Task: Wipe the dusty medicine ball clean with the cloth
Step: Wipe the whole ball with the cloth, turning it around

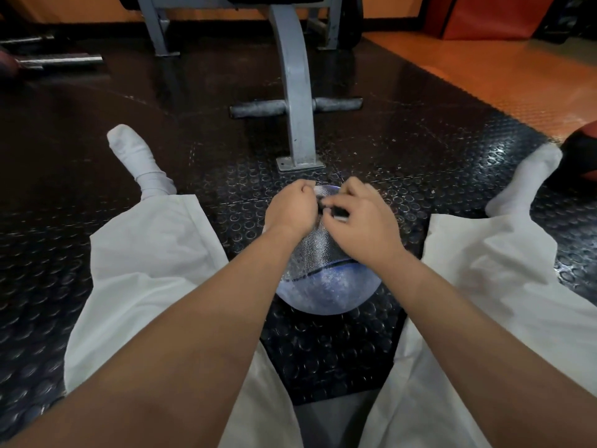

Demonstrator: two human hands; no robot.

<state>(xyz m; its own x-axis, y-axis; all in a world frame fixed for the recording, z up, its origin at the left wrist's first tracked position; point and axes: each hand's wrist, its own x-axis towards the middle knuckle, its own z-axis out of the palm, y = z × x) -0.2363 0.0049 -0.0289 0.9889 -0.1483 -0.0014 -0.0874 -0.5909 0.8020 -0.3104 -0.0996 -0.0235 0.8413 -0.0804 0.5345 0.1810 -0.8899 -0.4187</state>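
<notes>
Medicine ball [326, 292] sits on the black studded mat [323, 350], with the person's white trouser legs [145, 263] spread to either side of it. Its near face is blue-violet and mottled with pale dust, and a grey textured band [315, 250] runs over its top.

Both hands are on the ball's upper far side, almost touching each other. The left hand [292, 208] is balled into a fist at the ball's top left. Whether it holds anything cannot be told, since its fingers curl away from the camera. The right hand [363, 224] lies over the ball's top right, and its bent fingertips pinch a small dark wad [334, 212] with a pale edge. The wad is too small to tell whether it is the cloth.

Just beyond the ball stands the foot plate [298, 163] of a grey bench post [295, 92]. Well to the ball's right, past a white sock [529, 179], a red and black ball [581, 150] shows at the edge.
</notes>
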